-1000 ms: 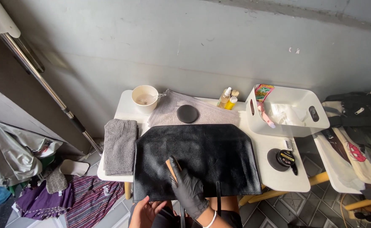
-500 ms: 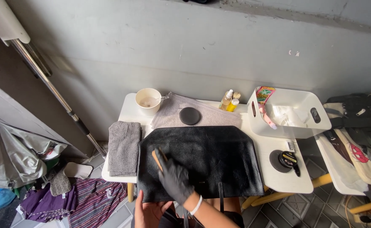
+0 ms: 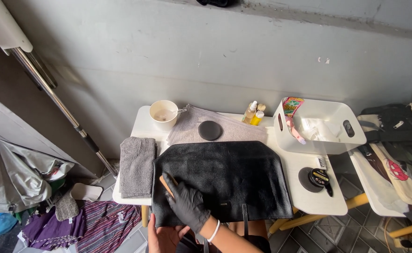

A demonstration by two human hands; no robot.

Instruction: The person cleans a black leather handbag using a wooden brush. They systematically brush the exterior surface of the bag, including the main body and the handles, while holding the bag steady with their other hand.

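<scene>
1. Grey concrete wall backs a small white desk (image 3: 142, 125) on a tiled floor, with clothes heaped at either side.
2. Black leather bag (image 3: 222, 180) lies flat across the desk's near half, overhanging its front edge.
3. Right hand (image 3: 187, 206), in a black glove, presses a wooden-handled brush (image 3: 166, 184) onto the bag's lower left corner, fingers closed around the handle.
4. Left hand (image 3: 163, 238), bare, sits just under the bag's front edge; whether it grips the leather cannot be told.
5. Step in hand appears to be brushing the leather; a further stroke would call for steady pressure while the bag is kept from sliding.
6. Nearby: folded grey towel (image 3: 137, 165), cup (image 3: 163, 115), round black puck (image 3: 210, 130), small bottles (image 3: 253, 113), white bin (image 3: 319, 140), open polish tin (image 3: 319, 177).
</scene>
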